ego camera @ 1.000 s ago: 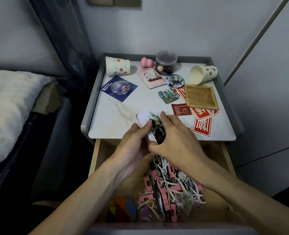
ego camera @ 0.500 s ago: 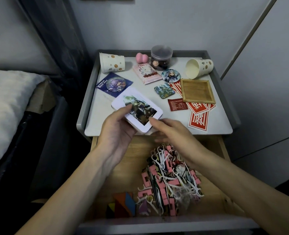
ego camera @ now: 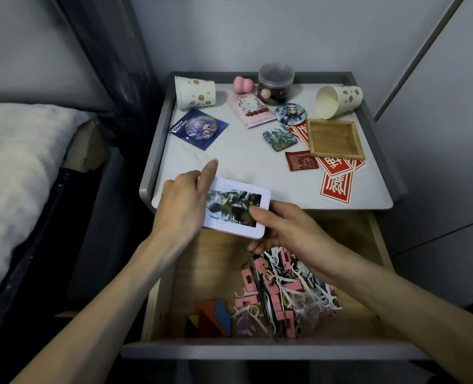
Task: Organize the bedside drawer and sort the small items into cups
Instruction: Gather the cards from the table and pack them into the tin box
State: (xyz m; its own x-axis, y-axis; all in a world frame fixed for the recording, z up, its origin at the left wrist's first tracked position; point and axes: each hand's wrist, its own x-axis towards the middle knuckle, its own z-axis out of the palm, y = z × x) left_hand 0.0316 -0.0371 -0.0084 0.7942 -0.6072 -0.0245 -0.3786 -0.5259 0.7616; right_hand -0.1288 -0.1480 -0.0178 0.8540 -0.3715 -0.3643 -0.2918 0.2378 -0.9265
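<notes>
A white box with a picture on its lid (ego camera: pixel 236 207) hangs over the front edge of the bedside table (ego camera: pixel 229 159). My left hand (ego camera: pixel 182 206) grips its left side, index finger stretched out. My right hand (ego camera: pixel 288 228) pinches its lower right corner, thumb on the lid. Below them the open drawer (ego camera: pixel 210 261) holds a heap of pink clips and white floss picks (ego camera: pixel 282 289) and coloured flat pieces (ego camera: pixel 210 317). Two spotted paper cups lie on their sides at the back, one on the left (ego camera: pixel 195 91) and one on the right (ego camera: pixel 338 101).
On the table top lie a round badge on a blue card (ego camera: pixel 199 127), a pink sponge (ego camera: pixel 242 84), a clear jar (ego camera: pixel 275 84), a pink packet (ego camera: pixel 252 110), another round badge (ego camera: pixel 290 113), a square badge (ego camera: pixel 279 137), a wooden tray (ego camera: pixel 333 138) and red paper cards (ego camera: pixel 336 177). A bed (ego camera: pixel 13 162) stands at the left.
The white box was turned flat, picture up, and carried to the table's front edge. My right hand let go of it for a moment and now pinches its lower right corner.
</notes>
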